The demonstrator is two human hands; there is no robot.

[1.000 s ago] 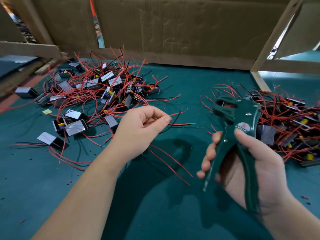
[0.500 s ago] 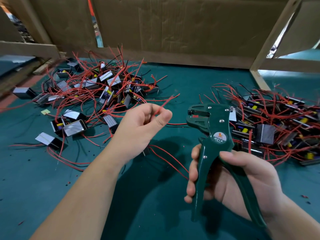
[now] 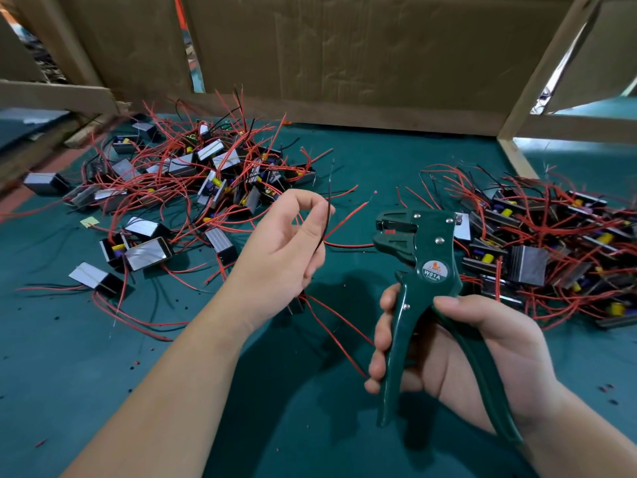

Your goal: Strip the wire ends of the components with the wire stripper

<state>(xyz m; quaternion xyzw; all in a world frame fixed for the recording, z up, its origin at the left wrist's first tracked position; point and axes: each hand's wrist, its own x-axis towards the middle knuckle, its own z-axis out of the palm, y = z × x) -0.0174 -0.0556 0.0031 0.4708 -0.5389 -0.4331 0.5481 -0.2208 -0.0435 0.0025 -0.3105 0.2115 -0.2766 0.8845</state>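
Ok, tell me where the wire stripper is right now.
In the head view the wire stripper sits right of centre, gripped by the right hand, its head between the left hand, which pinches a black wire, and the right-hand pile of components.

The only text that can be read is "W01A", on a round label on the body of the green wire stripper, just above the place where the right hand grips the handles. Above these letters the label carries a small red mark. Below them stands a line of finer print, and both are too small to read.
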